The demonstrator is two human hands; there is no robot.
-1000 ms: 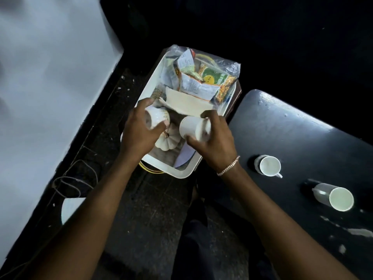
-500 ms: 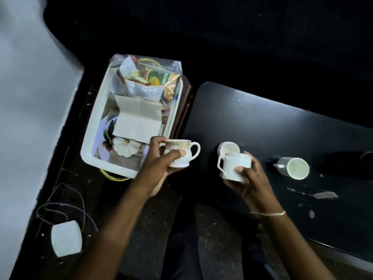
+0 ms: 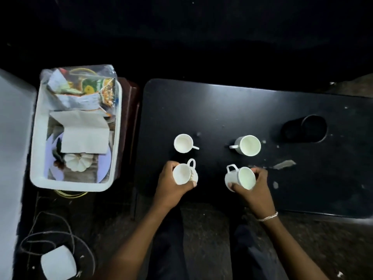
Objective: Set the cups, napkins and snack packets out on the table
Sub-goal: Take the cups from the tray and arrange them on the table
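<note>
My left hand (image 3: pixel 170 183) grips a patterned white cup (image 3: pixel 184 174) over the black table (image 3: pixel 222 110), handle pointing away from me. My right hand (image 3: pixel 255 187) holds a plain white cup (image 3: pixel 241 177) beside it, also near the table's front edge. Two more white cups stand upright further back: one (image 3: pixel 183 143) behind the left hand, one (image 3: pixel 247 145) behind the right. In the white tub (image 3: pixel 36 138) to the left of the table lie folded napkins (image 3: pixel 84 135) and a clear bag of snack packets (image 3: pixel 88 87).
A black cup (image 3: pixel 306 128) lies on the table at the right. The tub also holds a small white pumpkin (image 3: pixel 77 161). On the dark floor at lower left sit a white block (image 3: pixel 58 262) and a looped cable (image 3: pixel 46 235). A pale wall (image 3: pixel 12 138) borders the left.
Both hands have carried their cups from the tub rightward onto the table, down to its front edge below the two standing cups. The view has swung right.
</note>
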